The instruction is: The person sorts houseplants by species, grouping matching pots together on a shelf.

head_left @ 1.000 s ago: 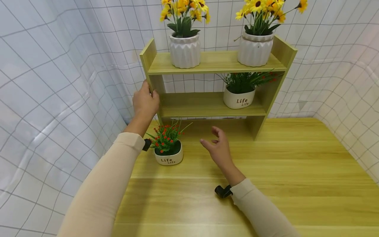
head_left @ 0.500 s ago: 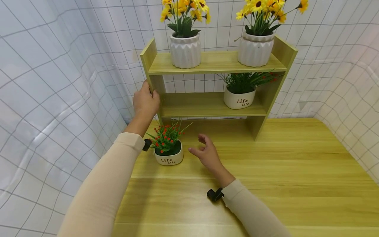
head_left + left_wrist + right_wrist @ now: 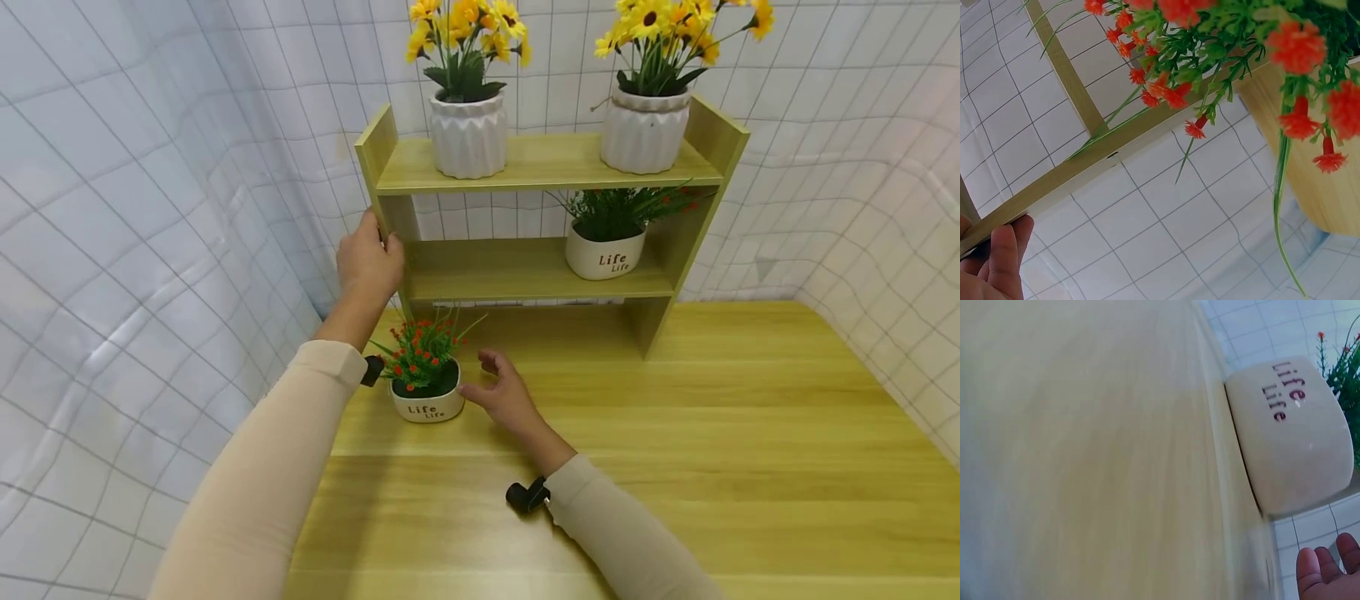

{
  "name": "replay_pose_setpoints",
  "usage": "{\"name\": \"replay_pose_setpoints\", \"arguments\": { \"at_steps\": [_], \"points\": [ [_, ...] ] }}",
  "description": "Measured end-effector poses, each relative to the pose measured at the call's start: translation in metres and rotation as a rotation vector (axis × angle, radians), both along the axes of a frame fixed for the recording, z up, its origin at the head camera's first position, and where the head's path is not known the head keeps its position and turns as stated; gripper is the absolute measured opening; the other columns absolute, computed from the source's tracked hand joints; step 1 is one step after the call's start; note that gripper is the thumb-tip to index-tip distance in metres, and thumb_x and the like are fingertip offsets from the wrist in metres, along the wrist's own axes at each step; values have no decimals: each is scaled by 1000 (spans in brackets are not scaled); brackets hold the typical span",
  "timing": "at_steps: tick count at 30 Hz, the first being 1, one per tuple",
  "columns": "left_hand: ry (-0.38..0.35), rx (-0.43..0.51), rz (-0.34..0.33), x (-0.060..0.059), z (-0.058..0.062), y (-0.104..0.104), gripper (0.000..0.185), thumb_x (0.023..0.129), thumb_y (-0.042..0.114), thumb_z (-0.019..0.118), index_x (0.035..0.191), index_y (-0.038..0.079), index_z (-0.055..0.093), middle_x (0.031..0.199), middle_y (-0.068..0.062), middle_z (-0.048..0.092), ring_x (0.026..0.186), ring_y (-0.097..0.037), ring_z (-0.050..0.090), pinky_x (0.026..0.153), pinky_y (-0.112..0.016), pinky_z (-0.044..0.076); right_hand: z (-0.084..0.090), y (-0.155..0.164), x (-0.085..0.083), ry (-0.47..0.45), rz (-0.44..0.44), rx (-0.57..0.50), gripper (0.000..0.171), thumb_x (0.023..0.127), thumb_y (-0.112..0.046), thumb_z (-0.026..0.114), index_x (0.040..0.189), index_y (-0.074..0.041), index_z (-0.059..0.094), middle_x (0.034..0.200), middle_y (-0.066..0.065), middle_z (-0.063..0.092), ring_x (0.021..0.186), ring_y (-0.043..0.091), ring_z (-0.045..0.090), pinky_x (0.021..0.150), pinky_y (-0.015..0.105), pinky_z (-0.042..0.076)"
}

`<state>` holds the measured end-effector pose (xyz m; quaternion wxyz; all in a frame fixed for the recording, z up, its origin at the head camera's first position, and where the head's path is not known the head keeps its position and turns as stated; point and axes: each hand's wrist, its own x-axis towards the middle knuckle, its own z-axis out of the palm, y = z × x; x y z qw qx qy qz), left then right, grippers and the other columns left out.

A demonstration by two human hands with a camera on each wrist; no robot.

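My left hand [image 3: 367, 262] grips the left side panel of a light wooden shelf [image 3: 551, 158]; the left wrist view shows its fingers [image 3: 1004, 256] curled at the panel's edge. On the table, in front of the shelf's lower left, stands a white oval flowerpot [image 3: 426, 407] lettered "Life", with red flowers and green leaves. Just right of this pot hovers my right hand [image 3: 512, 404], fingers loosely bent and holding nothing. The thumb looks close to the pot's rim; I cannot tell whether it touches. In the right wrist view the pot [image 3: 1297, 444] and fingertips appear apart.
A similar "Life" flowerpot [image 3: 604, 254] sits at the right of the middle shelf. Two ribbed white vases [image 3: 468, 137] with yellow flowers stand on the top board. White checked curtains [image 3: 150, 250] surround the wooden table [image 3: 787, 450].
My right hand has moved left and slightly down, up to the flowerpot with red flowers. My left hand stays on the shelf. The head view has tilted very slightly.
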<state>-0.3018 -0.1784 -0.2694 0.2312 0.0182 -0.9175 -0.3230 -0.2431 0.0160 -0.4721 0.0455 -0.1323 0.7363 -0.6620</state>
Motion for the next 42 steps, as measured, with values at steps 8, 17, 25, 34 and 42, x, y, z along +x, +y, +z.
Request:
{"name": "replay_pose_setpoints", "arguments": {
  "at_steps": [8,17,25,34,42],
  "points": [
    [29,4,5,-1,-4,0,29,101,19,48,125,5,54,117,-21,67,108,-43,62,89,-52,50,-5,-15,-1,6,55,6,76,87,-18,76,148,3,36,151,19,38,139,36,35,105,51,41],
    [11,0,2,-1,-3,0,30,101,19,48,127,4,54,119,-21,66,110,-43,61,91,-53,49,-12,-24,-5,-1,45,19,79,85,-17,79,149,0,35,152,17,36,141,33,33,108,49,37],
    [18,-12,10,2,-2,-2,28,101,18,48,124,4,54,116,-21,67,107,-45,62,88,-54,49,-14,-30,-5,7,71,-10,78,85,-16,79,147,0,36,146,18,42,132,31,42,104,47,42],
    [27,-1,-17,2,-4,0,29,101,18,47,126,5,54,117,-21,67,107,-43,62,87,-53,50,-10,-32,-3,3,104,4,80,84,-8,78,149,3,32,143,22,42,130,36,44,103,49,42],
    [36,-2,-7,1,-2,0,31,101,17,48,128,5,53,118,-22,67,108,-44,62,88,-54,50,-13,-34,-5,52,110,48,82,82,-11,81,148,-2,33,141,14,46,127,27,48,104,41,42]
  ]
}}
